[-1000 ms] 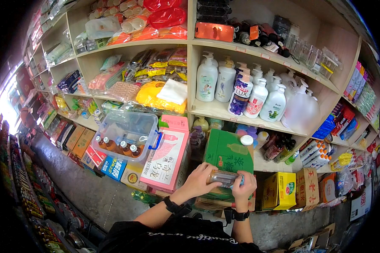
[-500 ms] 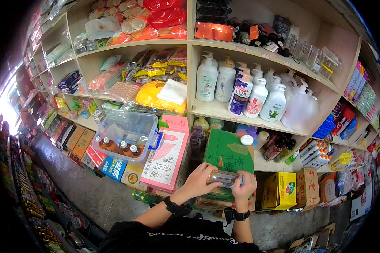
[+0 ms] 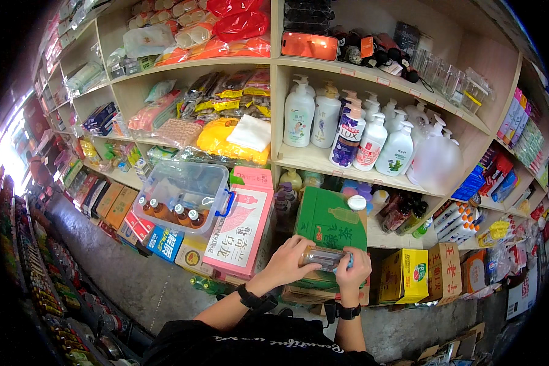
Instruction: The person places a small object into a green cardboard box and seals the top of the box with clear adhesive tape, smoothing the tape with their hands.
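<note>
Both hands grip a small clear bottle [image 3: 324, 257] lying sideways in front of a green carton [image 3: 329, 222]: the left hand [image 3: 287, 263] wraps its body, the right hand [image 3: 354, 271] closes on its blue-capped end. To the left, a clear lidded bin [image 3: 183, 195] with blue latches holds brown bottles [image 3: 172, 212] in a row, beside a pink carton [image 3: 241, 229].

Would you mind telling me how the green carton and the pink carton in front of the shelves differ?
The green carton is green with a bottle drawing on its face; the pink carton is pink with a white panel. The green carton stands right behind the left hand and right hand, which hold a clear bottle; the pink carton leans further left, beside a clear plastic bin. Both are printed cardboard boxes.
</note>
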The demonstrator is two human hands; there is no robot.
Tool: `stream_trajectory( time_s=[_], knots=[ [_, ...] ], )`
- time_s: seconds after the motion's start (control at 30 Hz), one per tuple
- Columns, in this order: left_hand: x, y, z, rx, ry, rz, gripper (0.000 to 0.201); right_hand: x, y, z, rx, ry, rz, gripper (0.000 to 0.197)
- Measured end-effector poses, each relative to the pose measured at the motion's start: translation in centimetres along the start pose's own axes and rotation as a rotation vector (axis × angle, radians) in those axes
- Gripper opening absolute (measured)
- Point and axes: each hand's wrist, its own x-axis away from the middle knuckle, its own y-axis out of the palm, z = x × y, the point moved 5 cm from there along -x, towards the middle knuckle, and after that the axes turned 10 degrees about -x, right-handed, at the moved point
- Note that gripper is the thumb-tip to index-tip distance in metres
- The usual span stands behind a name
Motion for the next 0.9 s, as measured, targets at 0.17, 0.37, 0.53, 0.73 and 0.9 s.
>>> stream_trajectory(
  time_s=[0.17,0.37,0.53,0.73,0.9],
  knots=[
    [-0.03,-0.04,0.1,-0.003,-0.004,-0.004,0.058,-0.02,-0.03,0.08,-0.002,0.014,-0.002,0.012],
    [-0.06,-0.09,0.14,-0.008,-0.006,-0.001,0.058,0.0,-0.04,0.15,-0.009,0.018,-0.008,0.014],
    [-0.05,-0.02,0.06,-0.013,0.006,0.008,0.058,-0.09,-0.07,-0.1,-0.004,0.016,-0.009,0.013],
    [0.0,0.06,-0.07,0.002,0.011,0.013,0.058,0.05,-0.01,0.16,0.0,0.009,-0.007,0.013],
    [0.07,0.0,-0.04,0.006,0.009,0.018,0.058,0.08,0.04,0.22,0.008,-0.002,-0.004,0.013]
  ],
)
